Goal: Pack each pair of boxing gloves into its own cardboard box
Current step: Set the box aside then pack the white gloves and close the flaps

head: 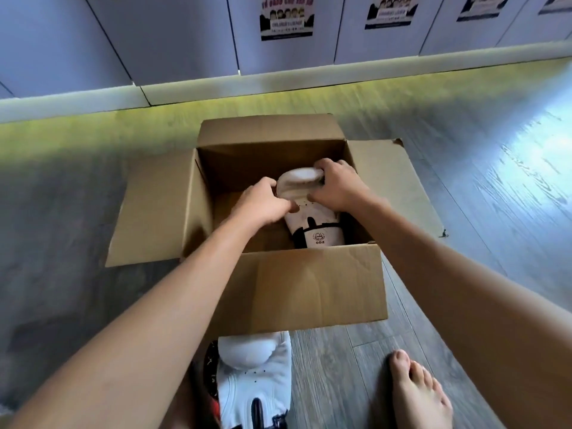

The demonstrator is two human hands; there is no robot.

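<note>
Head view: both hands down in the open box (312,292) on the floor (464,212). L hand (263,202) & R hand (337,187) each curl round the white glove (301,193) inside (cuff reads "6OZ"). 2nd glove (257,379) lies outside, just by the near flap, w/ a bare foot (418,394) beside.

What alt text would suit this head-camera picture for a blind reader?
The left hand and right hand grip a white boxing glove inside an open brown cardboard box on a grey floor. A second white glove lies outside, by a bare foot.
</note>
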